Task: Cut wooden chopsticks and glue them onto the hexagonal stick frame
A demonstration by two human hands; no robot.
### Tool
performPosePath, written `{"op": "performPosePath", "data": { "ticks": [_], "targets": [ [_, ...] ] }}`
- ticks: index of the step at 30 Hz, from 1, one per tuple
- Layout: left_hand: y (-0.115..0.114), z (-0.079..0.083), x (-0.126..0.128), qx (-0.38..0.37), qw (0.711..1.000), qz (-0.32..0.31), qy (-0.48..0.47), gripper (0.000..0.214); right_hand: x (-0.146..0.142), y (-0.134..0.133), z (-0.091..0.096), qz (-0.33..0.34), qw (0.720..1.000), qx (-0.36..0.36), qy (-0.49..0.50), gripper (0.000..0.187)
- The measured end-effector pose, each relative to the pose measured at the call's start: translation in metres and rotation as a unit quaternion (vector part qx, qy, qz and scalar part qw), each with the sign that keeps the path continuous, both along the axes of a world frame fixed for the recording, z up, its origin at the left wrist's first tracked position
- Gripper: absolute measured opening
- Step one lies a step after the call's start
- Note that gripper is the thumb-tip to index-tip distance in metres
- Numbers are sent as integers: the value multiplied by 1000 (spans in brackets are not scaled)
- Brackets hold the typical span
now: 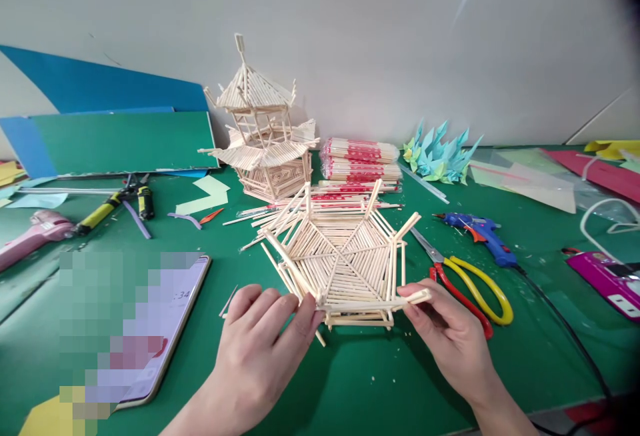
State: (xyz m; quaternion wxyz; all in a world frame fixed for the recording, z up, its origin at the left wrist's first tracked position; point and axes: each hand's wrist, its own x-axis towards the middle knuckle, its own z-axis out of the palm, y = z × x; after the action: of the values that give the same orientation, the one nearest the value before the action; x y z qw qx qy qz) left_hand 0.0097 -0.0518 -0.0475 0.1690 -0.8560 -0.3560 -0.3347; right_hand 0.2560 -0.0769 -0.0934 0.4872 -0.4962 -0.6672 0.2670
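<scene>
A hexagonal framework of thin wooden sticks (345, 249), its floor laid in rings of sticks, is between my hands, with short posts rising at its corners. My left hand (265, 343) is closed, thumb and forefinger pinching the near left corner. At the near right corner, my right hand (445, 329) pinches the framework where doubled sticks jut outward. A stick runs along the near edge between both pinches. Behind stands a two-tier pagoda (270, 149) of the same sticks. Loose sticks (273, 223) lie just left of the framework, partly hidden by it.
Red-handled and yellow-handled scissors (470, 289) and a blue glue gun (480, 233) with a cord lie right. Packs of sticks (360, 159) and a turquoise paper piece (440, 156) stand behind. Left are a phone (165, 329), yellow-black pliers (107, 206) and a pink tool (37, 236).
</scene>
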Motion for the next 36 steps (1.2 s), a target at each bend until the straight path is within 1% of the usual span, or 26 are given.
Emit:
{"op": "performPosePath", "data": {
  "ticks": [6,12,15,19,28,36],
  "targets": [
    [-2,1,4,-6,999,30,-17,9,0,0,-2,4,1000,-9,9,17],
    [-4,-2,5,-23,998,43,-39,9,-1,0,-1,12,1000,-14,24,18],
    [-5,-4,5,-29,998,41,-39,9,-1,0,-1,15,999,-18,27,19],
    [-6,-7,3,-41,997,56,-37,8,0,0,0,15,999,-13,26,19],
    [-8,-6,2,-64,996,51,-37,7,-1,1,-1,19,999,-22,33,20],
    [-7,-5,2,-64,996,49,-34,7,-1,1,-3,18,999,-22,37,20]
  ]
}}
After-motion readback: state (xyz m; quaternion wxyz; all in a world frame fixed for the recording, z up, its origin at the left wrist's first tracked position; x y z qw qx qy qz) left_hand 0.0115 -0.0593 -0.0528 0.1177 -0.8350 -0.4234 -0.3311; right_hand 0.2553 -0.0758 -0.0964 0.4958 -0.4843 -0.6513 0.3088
